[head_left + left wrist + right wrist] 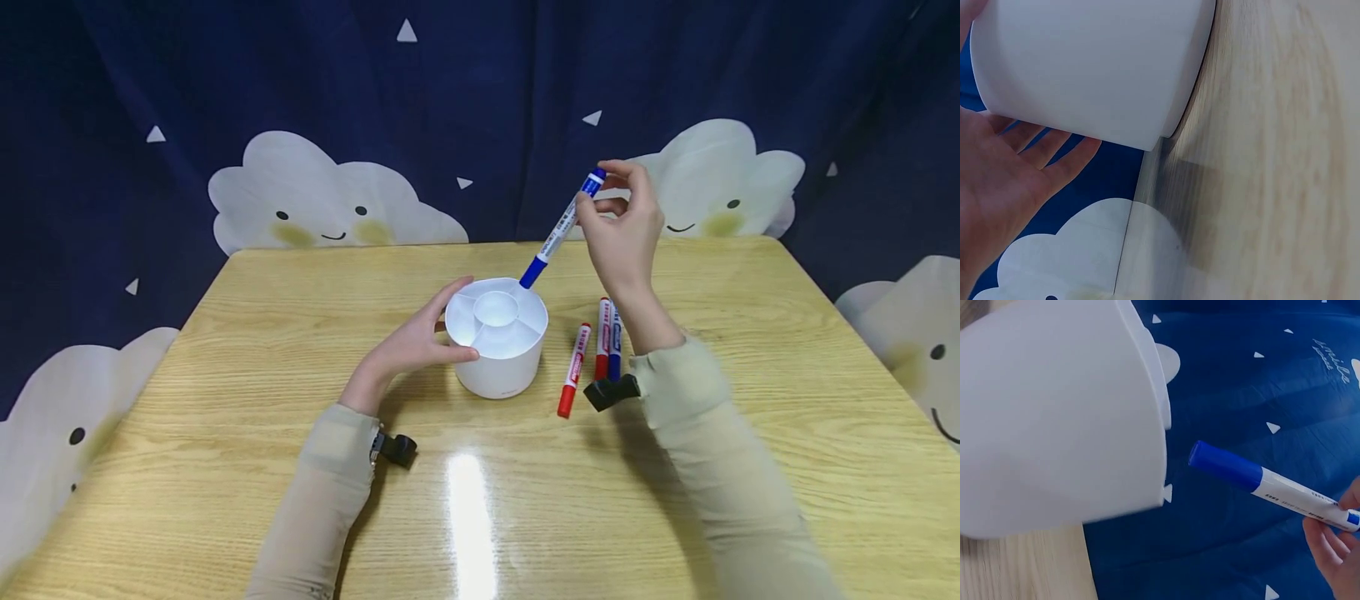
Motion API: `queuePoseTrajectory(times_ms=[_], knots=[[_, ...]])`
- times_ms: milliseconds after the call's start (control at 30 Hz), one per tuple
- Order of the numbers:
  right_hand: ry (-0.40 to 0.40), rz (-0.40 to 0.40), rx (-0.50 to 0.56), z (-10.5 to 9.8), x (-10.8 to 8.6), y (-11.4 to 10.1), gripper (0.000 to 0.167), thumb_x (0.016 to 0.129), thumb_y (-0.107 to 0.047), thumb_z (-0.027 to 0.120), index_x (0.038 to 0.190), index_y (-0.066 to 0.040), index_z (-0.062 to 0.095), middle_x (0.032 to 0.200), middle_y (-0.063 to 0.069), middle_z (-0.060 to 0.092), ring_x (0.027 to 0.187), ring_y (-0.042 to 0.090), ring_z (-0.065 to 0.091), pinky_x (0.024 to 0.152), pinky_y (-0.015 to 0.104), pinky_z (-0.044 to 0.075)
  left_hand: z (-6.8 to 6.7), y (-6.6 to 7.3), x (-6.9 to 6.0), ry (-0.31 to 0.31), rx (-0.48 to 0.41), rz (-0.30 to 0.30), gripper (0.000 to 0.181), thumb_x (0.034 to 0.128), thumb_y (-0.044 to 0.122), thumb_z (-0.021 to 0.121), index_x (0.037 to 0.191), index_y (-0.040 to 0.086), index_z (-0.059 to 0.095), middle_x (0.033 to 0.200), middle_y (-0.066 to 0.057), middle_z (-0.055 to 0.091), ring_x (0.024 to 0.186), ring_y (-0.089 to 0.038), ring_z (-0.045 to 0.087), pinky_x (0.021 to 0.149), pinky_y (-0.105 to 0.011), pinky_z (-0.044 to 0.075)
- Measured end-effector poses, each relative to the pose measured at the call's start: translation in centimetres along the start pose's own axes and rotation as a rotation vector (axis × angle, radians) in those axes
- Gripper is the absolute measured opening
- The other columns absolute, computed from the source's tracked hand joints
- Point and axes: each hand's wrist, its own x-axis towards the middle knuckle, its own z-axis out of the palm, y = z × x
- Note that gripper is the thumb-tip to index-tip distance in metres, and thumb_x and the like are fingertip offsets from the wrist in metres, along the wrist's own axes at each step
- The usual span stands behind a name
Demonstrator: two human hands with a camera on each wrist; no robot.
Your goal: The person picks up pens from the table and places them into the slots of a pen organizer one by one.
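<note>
- On my head feed the blue marker is in the air above the table, slanted, its blue cap pointing down and to the left, near the far right rim of the white organiser. My right wrist feed shows a gap between cap and rim: not touching.
- Right hand: thumb and fingers clamped on the marker, pinching it towards its upper end.
- Organiser: upright on the table, round cup at the centre, dividers running out to the wall.
- Left hand: gripping the organiser from its left, thumb on the near side, fingers round the far side. My left wrist feed shows those fingers slightly spread.
- Right of the organiser I log a red marker lying at a slant, then a second red marker and a second blue marker side by side, lower ends partly hidden by a black wrist device.
- Surroundings: wood-grain table; behind it, a dark blue curtain with white triangles and smiling clouds.
</note>
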Motion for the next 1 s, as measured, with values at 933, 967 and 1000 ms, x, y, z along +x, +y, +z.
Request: queuePoseTrajectory(times_ms=[933, 967, 1000], knots=[[-0.380, -0.033, -0.046, 2.7, -3.8, 2.0, 0.021, 0.081, -0.006, 0.065, 0.099, 0.000, 0.055, 0.096, 0.011, 0.057, 0.085, 0.017, 0.061, 0.070, 0.024, 0.054, -0.1, 2.8, -0.8, -0.040, -0.045, -0.023, 0.095, 0.0734, 0.011, 0.074, 0.146, 0.011, 0.013, 0.147, -0.006, 0.023, 0.130, -0.022, 0.030, 0.106, -0.044, 0.027], [-0.388, -0.027, -0.046, 2.7, -4.0, 2.2, 0.021, 0.080, -0.006, 0.066, 0.098, 0.000, 0.055, 0.095, 0.011, 0.057, 0.085, 0.017, 0.061, 0.070, 0.025, 0.054, -0.1, 2.7, -0.8, -0.041, -0.048, -0.023, 0.096, 0.0733, 0.011, 0.075, 0.146, 0.012, 0.013, 0.147, -0.005, 0.023, 0.130, -0.022, 0.030, 0.106, -0.044, 0.027], [-0.396, -0.022, -0.044, 2.9, -4.1, 2.3, 0.020, 0.080, -0.006, 0.066, 0.096, 0.000, 0.055, 0.095, 0.011, 0.057, 0.085, 0.018, 0.061, 0.070, 0.025, 0.054, -0.2, 2.6, -0.8, -0.040, -0.049, -0.024, 0.096, 0.0732, 0.012, 0.075, 0.146, 0.012, 0.013, 0.147, -0.005, 0.023, 0.130, -0.022, 0.030, 0.106, -0.044, 0.026]])
